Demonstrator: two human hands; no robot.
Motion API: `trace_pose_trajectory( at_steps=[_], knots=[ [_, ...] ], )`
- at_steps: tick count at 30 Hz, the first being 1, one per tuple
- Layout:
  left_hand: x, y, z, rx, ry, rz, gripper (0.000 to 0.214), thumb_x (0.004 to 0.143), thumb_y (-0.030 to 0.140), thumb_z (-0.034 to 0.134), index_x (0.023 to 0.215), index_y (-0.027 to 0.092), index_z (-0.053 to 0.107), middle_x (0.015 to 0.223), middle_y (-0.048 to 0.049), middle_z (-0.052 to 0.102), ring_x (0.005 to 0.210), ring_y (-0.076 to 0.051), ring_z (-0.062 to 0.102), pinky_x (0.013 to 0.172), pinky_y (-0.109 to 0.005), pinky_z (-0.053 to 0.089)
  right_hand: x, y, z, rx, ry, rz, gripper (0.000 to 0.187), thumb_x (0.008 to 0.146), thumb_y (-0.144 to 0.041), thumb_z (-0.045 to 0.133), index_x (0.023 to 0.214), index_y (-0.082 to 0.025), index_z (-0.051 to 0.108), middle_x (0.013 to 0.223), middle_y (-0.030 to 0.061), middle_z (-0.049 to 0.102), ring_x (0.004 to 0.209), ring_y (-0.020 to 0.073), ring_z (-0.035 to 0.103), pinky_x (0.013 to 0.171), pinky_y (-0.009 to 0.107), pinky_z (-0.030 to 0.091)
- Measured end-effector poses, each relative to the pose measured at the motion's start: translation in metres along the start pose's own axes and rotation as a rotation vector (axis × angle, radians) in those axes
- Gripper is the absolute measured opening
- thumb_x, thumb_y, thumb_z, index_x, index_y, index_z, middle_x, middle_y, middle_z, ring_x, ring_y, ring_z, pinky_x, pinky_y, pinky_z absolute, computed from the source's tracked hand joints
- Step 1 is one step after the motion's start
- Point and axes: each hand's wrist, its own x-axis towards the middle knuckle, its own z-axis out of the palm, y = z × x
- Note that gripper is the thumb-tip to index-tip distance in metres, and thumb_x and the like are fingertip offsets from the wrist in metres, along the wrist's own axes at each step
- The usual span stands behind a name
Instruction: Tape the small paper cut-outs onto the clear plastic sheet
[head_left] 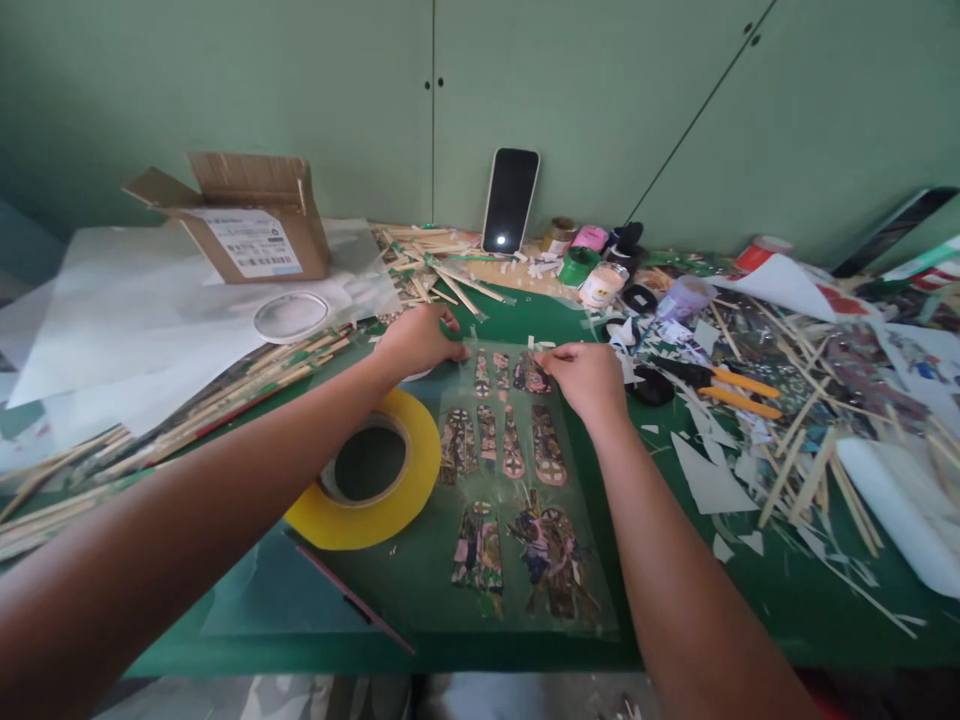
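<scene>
A clear plastic sheet point(525, 490) lies on the green mat point(675, 560), covering several patterned paper cut-outs point(514, 440). My left hand point(420, 338) pinches the sheet's far left corner, fingers curled. My right hand point(589, 375) rests closed on the sheet's far edge, fingertips pressed on it beside the top cut-outs. A big yellow tape roll point(367, 470) lies flat just under my left forearm.
An open cardboard box point(244, 220) and a round clear lid point(291, 316) sit on white paper at the back left. A phone point(510, 200) leans on the green wall. Small pots point(602, 283), orange-handled scissors point(720, 385), bamboo sticks point(187, 420) and paper scraps crowd the right side.
</scene>
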Motion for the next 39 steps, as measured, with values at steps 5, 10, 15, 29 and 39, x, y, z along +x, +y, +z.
trace_pose_trajectory(
  at_steps=[5, 10, 15, 29, 39],
  knots=[
    [0.0, 0.003, 0.001, 0.055, -0.014, 0.002, 0.045, 0.061, 0.041, 0.078, 0.101, 0.023, 0.067, 0.084, -0.0041, 0.07, 0.077, -0.023, 0.064, 0.066, -0.033, 0.044, -0.002, -0.005, -0.001, -0.064, -0.011, 0.008, 0.019, 0.078, -0.035, 0.068, 0.076, -0.019, 0.078, 0.075, 0.007, 0.076, 0.068, 0.0217, 0.067, 0.056, 0.028, 0.039],
    [0.0, 0.007, 0.002, 0.121, 0.004, 0.035, 0.042, 0.063, 0.037, 0.075, 0.102, 0.023, 0.066, 0.085, -0.0052, 0.071, 0.084, -0.025, 0.065, 0.068, -0.033, 0.046, -0.002, -0.009, 0.0, -0.114, -0.012, 0.043, 0.015, 0.077, -0.035, 0.07, 0.077, -0.02, 0.075, 0.08, 0.0073, 0.076, 0.074, 0.0232, 0.069, 0.063, 0.03, 0.044],
    [-0.003, 0.007, 0.0, 0.168, 0.001, 0.027, 0.046, 0.065, 0.043, 0.075, 0.105, 0.022, 0.063, 0.091, -0.0065, 0.07, 0.089, -0.027, 0.066, 0.072, -0.034, 0.048, 0.0, -0.008, 0.002, -0.107, -0.013, 0.048, 0.015, 0.076, -0.034, 0.071, 0.079, -0.02, 0.069, 0.081, 0.0066, 0.075, 0.077, 0.0238, 0.068, 0.064, 0.03, 0.044],
    [-0.022, 0.023, -0.004, 0.524, -0.187, 0.668, 0.047, 0.089, 0.009, 0.042, 0.118, 0.034, 0.069, 0.111, -0.0046, 0.064, 0.101, -0.02, 0.062, 0.076, -0.028, 0.046, -0.002, -0.007, 0.004, -0.261, 0.017, 0.02, 0.022, 0.082, -0.038, 0.069, 0.094, -0.02, 0.063, 0.082, 0.007, 0.071, 0.082, 0.027, 0.066, 0.064, 0.03, 0.041],
    [-0.032, 0.034, -0.01, 0.585, -0.218, 0.567, 0.044, 0.087, 0.008, 0.042, 0.111, 0.027, 0.073, 0.102, -0.01, 0.066, 0.096, -0.025, 0.064, 0.079, -0.034, 0.046, -0.025, -0.015, 0.016, -0.165, -0.098, -0.596, 0.044, 0.097, -0.027, 0.038, 0.133, -0.012, 0.057, 0.142, 0.0163, 0.054, 0.133, 0.0286, 0.048, 0.11, 0.047, 0.039]
  ],
)
